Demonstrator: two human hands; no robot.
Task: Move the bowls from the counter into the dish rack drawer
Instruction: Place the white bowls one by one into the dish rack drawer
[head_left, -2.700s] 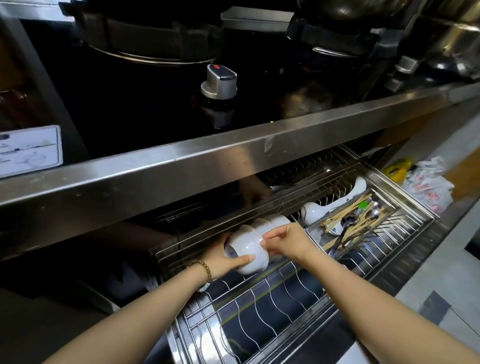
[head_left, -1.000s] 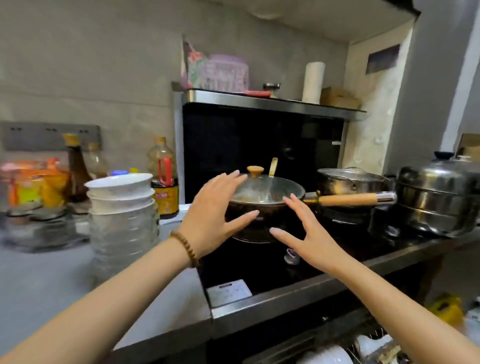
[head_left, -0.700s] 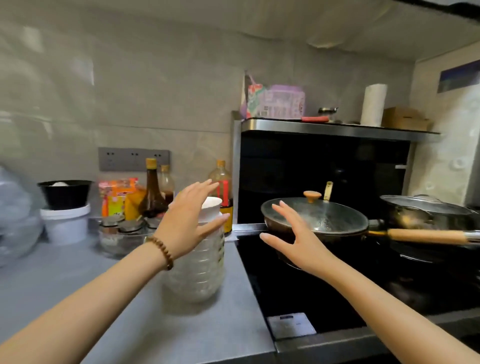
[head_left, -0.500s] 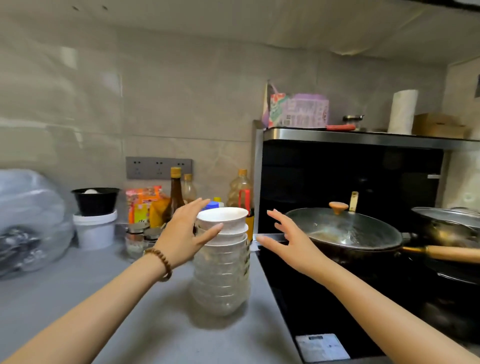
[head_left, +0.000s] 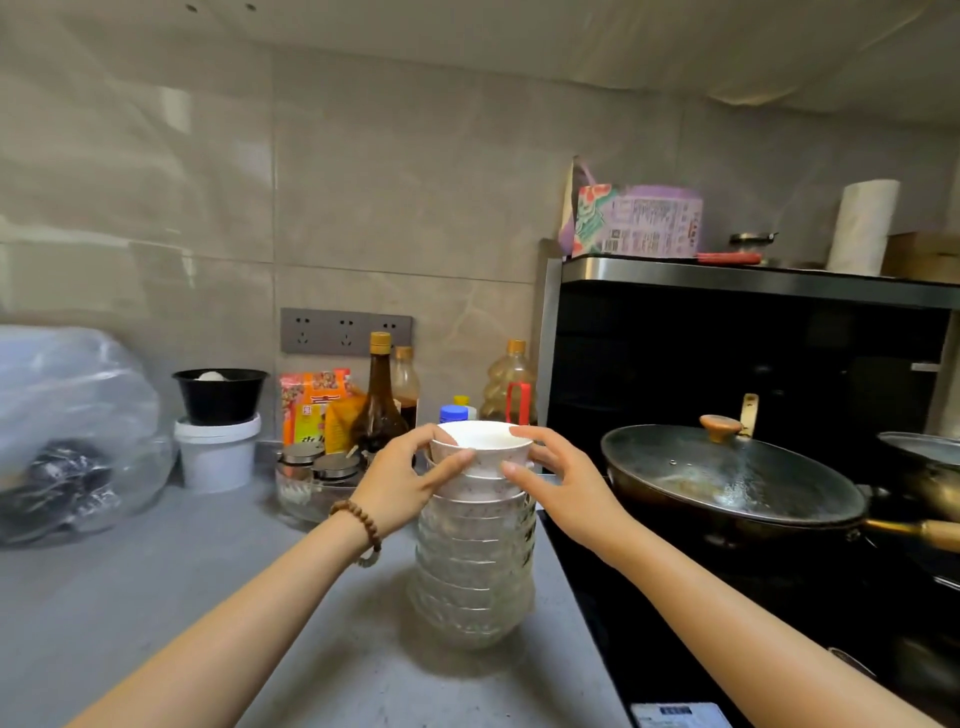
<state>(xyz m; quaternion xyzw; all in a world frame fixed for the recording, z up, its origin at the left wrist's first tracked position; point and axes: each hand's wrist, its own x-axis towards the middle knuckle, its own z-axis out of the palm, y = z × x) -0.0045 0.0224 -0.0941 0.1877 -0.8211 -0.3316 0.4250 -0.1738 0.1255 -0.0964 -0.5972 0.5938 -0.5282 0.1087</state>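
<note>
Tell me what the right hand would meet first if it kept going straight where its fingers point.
The top bowl of the stack. The right hand points left, its fingers curled round that bowl's right side, seemingly in contact. The left hand grips the opposite side.

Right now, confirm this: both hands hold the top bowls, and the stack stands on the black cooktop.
Wrong spot. In the head view the left hand and right hand hold the top bowls, but the stack stands on the grey counter beside the cooktop.
</note>
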